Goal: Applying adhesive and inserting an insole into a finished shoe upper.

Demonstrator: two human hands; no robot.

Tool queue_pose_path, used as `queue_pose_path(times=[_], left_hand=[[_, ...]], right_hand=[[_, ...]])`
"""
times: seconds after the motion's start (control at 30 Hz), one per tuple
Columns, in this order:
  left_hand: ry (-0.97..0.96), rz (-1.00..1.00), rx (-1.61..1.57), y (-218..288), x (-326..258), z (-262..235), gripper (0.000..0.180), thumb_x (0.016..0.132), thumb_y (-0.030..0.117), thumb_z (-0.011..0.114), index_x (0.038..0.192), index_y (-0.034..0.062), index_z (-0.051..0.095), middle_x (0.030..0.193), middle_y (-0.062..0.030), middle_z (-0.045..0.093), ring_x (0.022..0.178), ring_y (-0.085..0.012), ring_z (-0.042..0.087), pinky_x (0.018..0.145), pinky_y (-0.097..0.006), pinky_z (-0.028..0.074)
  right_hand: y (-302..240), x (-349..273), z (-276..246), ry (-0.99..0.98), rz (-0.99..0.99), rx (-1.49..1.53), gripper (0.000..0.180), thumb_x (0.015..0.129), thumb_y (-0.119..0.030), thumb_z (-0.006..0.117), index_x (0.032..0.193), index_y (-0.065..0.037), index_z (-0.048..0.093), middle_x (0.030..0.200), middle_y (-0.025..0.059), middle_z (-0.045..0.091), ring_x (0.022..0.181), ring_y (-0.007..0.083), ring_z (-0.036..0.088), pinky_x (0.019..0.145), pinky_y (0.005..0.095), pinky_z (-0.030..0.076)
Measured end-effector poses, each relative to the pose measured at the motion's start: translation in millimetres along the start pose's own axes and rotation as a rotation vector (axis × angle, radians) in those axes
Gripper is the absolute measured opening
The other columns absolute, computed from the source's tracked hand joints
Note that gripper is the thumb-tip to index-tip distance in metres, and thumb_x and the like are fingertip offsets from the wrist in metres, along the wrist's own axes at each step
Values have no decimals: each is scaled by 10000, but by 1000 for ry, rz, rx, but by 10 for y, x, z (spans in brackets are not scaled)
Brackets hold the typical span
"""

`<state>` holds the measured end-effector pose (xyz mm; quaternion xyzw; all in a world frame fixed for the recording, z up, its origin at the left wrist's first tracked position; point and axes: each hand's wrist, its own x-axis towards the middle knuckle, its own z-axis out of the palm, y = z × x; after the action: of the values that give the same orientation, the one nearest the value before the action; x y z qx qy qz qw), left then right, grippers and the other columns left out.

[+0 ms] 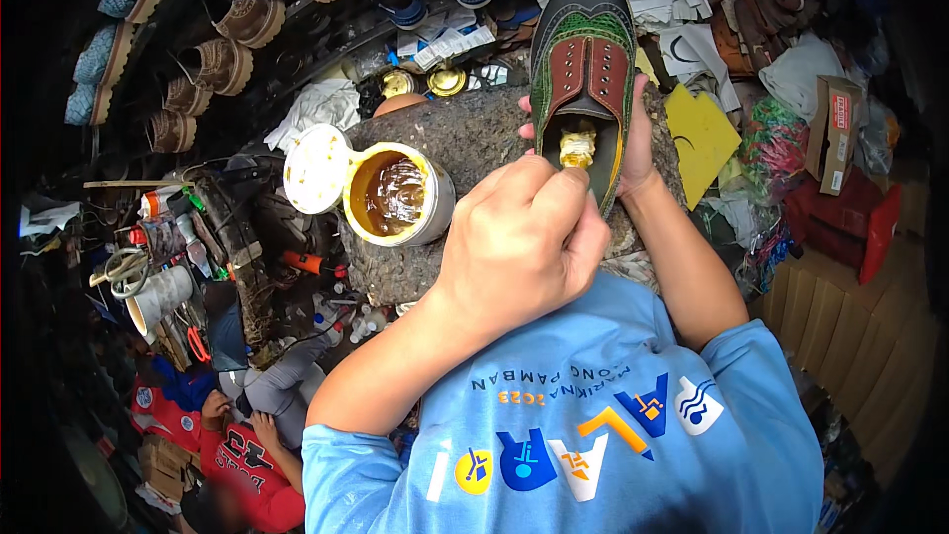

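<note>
— Shoe, the black wingtip leather one with green and brown panels (583, 59): where is it?
— Upright on the rough grey stone block (465, 138), gripped from behind by my right hand (633, 138).
— And your left hand (519, 237)?
— Fisted, pinching a glue-smeared yellow applicator (577, 148) inside the shoe's opening. The open white glue tub (395, 198) sits just left.
</note>
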<state>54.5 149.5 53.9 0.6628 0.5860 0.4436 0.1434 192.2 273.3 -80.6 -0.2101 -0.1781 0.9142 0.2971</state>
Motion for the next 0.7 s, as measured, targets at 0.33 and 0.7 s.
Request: queue_pose_path(times=[0.33,0.7], left_hand=[[-45,-55,18,-98,116,-4,56,832,-38,687,882,-33,711,673,-132,603,556,-263,612,529,-365,489],[-112,-125,-131,-113,165,-97,38,838,-12,683,859,-27,711,687,-136,608,573,-262,605,550,-353,476]], right_hand=[[16,28,-68,34,-14,-94,1064,911,-901,210,1593,-95,341,1394,339,561,1121,464,680,945,547,595],[-1,12,30,61,-59,-104,991,964,-835,180,1593,-86,337,1457,239,549,1275,471,594,1061,587,530]])
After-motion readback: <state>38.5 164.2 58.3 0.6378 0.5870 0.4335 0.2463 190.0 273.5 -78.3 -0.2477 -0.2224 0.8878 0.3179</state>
